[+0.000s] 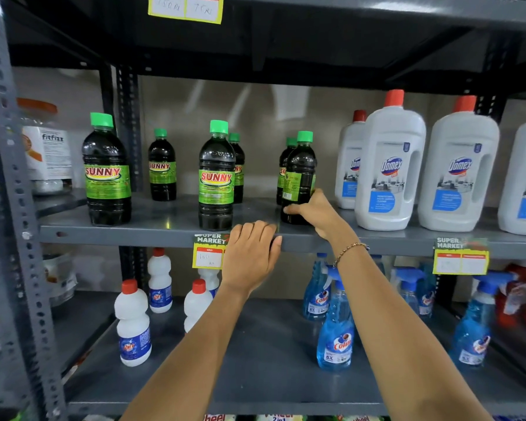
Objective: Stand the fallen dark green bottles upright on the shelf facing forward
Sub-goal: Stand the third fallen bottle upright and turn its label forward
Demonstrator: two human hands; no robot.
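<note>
Several dark green Sunny bottles with green caps stand upright on the grey middle shelf [164, 229]. The left front bottle [107, 174] and the middle front bottle [216, 180] show their front labels. Smaller-looking ones stand behind [162, 168], [239, 168], [283, 168]. My right hand [313, 214] grips the lower part of the right front bottle [299, 174], which stands upright with its back label turned toward me. My left hand [251, 253] rests on the shelf's front edge, fingers curled over it, holding no bottle.
White Domex jugs [389, 168] stand close to the right of the held bottle. A jar [46, 147] sits beyond the left upright post [9, 208]. Below are white bottles [132, 323] and blue spray bottles [336, 326]. Price tags [208, 252] hang on the shelf edge.
</note>
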